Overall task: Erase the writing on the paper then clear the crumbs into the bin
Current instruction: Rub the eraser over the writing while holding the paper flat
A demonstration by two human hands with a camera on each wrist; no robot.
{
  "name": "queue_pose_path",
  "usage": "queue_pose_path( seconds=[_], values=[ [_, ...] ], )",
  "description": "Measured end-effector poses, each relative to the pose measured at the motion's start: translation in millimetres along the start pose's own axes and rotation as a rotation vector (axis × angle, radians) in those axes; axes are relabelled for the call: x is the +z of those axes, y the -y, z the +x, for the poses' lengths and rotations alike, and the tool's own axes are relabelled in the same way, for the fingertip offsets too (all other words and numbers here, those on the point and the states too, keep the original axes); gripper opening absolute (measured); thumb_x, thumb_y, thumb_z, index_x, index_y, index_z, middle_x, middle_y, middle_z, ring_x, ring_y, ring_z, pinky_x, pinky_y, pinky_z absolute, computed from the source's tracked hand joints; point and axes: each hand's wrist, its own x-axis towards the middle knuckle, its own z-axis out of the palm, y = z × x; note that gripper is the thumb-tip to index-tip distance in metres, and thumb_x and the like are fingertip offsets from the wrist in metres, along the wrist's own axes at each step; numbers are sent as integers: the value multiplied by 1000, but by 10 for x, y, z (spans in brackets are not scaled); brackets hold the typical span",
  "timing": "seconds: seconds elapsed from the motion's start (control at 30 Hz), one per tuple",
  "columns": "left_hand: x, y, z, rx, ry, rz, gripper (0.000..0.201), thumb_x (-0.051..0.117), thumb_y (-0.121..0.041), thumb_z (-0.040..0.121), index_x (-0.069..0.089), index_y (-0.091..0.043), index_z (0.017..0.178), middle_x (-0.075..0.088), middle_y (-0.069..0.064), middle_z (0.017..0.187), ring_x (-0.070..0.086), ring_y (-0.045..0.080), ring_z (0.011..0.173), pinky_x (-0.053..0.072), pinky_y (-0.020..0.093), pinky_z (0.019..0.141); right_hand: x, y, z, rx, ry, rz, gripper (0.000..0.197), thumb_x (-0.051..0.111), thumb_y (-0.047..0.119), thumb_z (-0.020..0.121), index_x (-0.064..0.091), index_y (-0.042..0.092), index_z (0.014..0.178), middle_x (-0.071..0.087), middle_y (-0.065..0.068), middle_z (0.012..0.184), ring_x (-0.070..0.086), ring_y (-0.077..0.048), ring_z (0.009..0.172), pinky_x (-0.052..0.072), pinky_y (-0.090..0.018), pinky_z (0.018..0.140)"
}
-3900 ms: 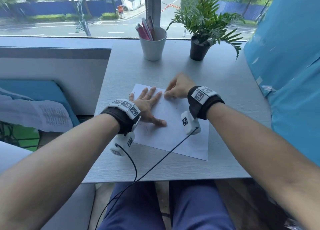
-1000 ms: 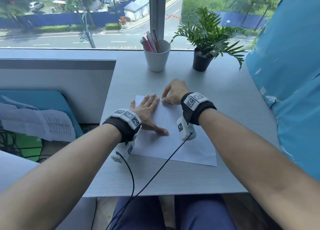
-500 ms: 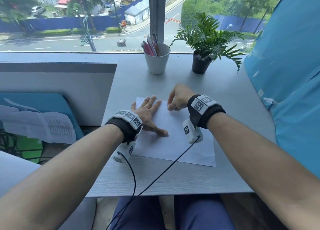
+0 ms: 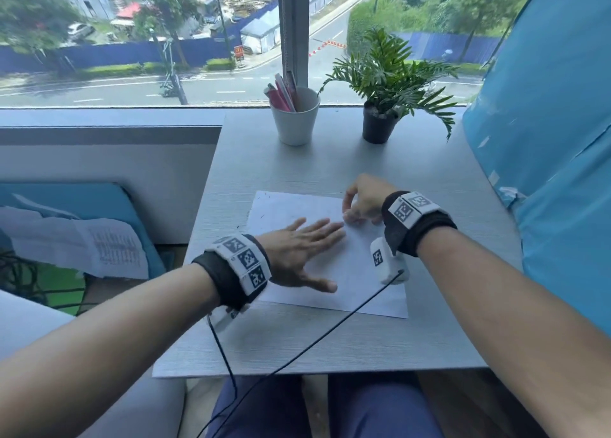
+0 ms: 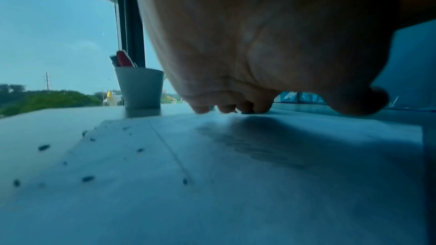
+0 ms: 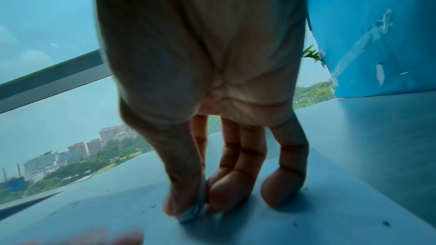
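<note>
A white sheet of paper (image 4: 357, 269) lies on the grey table (image 4: 297, 345). My left hand (image 4: 307, 249) rests flat on the sheet, fingers straight and spread, seen from below in the left wrist view (image 5: 235, 107). My right hand (image 4: 358, 206) is at the paper's far right part and pinches a small white eraser (image 6: 192, 213) between thumb and fingers, its tip touching the paper (image 6: 259, 230). Dark eraser crumbs (image 5: 88, 178) lie scattered over the sheet's left part and on the table beside it. No bin is in view.
A white cup of pens (image 4: 295, 120) and a small potted plant (image 4: 383, 107) stand at the table's far edge by the window. A blue panel (image 4: 555, 140) borders the right side. Printed papers (image 4: 109, 249) lie on a blue seat at the left.
My left hand has slid toward the middle of the sheet and now points to the right. My right hand has shifted right along the paper's far part. The head view has tilted.
</note>
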Motion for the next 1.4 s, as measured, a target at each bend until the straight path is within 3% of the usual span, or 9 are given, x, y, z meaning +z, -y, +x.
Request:
queue_pose_path(
  seconds=[0.1, 0.27, 0.4, 0.5, 0.67, 0.83, 1.0, 1.13, 1.4],
  values=[
    [-10, 171, 19, -119, 16, -79, 108, 38, -82, 83, -16, -24, 156, -25, -5, 161, -20, 14, 149, -9, 45, 122, 6, -13, -20, -5, -1, 12, 10, 76, 9, 80, 75, 10, 90, 62, 4, 58, 52, -2, 39, 32, -9, 30],
    [-79, 489, -16, -381, -24, -195, 147, 60, -92, 54, -20, -20, 155, -28, -6, 161, -24, 14, 148, -11, 47, 121, 22, 66, -23, -4, -29, -61, 10, 77, 7, 76, 74, 12, 85, 62, 3, 61, 60, -11, 56, 43, -15, 40],
    [-51, 454, 10, -409, -43, -217, 155, 62, -93, 48, -20, -18, 155, -28, -6, 161, -25, 13, 148, -10, 49, 121, 133, 265, 75, -86, -44, -24, 12, 82, 11, 71, 72, 19, 71, 68, -2, 65, 64, -15, 59, 53, -23, 54],
    [-40, 487, 29, -416, -31, -227, 159, 57, -98, 42, -22, -19, 154, -29, -6, 160, -26, 13, 147, -11, 49, 121, 210, 419, 178, -127, -89, 128, 8, 83, 14, 74, 76, 16, 78, 67, -1, 61, 63, -15, 55, 59, -26, 59],
    [-29, 485, 30, -405, -35, -226, 156, 59, -96, 45, -23, -20, 154, -30, -6, 160, -27, 12, 146, -13, 48, 121, 324, 498, 287, -192, -202, 151, 14, 78, 20, 76, 79, 17, 90, 69, -3, 82, 65, -14, 79, 54, -22, 76],
    [-27, 475, 16, -403, -42, -229, 155, 61, -94, 47, -24, -20, 153, -31, -7, 159, -28, 12, 146, -13, 48, 120, 308, 509, 199, -213, 21, 83, 13, 81, 18, 69, 78, 18, 81, 72, -5, 70, 63, -11, 59, 55, -21, 64],
    [-27, 465, 29, -412, -30, -227, 156, 59, -96, 45, -24, -21, 154, -31, -6, 159, -28, 12, 146, -15, 47, 120, 236, 530, 194, -187, -143, 107, 14, 80, 16, 72, 79, 15, 85, 72, -2, 73, 63, -11, 65, 53, -20, 65],
    [1, 489, 39, -422, -35, -217, 157, 60, -96, 44, -23, -20, 154, -31, -7, 159, -28, 12, 146, -14, 47, 120, 162, 377, 26, -151, 62, 9, 7, 80, 13, 73, 77, 15, 79, 66, 1, 53, 59, -8, 46, 47, -14, 52],
    [-51, 522, 13, -477, -30, -86, 142, 44, -97, 60, -18, -10, 155, -24, 5, 162, -20, 21, 150, -10, 43, 122, 79, -438, -246, 37, -29, 90, 9, 80, 21, 77, 75, 16, 82, 73, -2, 82, 62, -11, 61, 43, -18, 49]
  ],
)
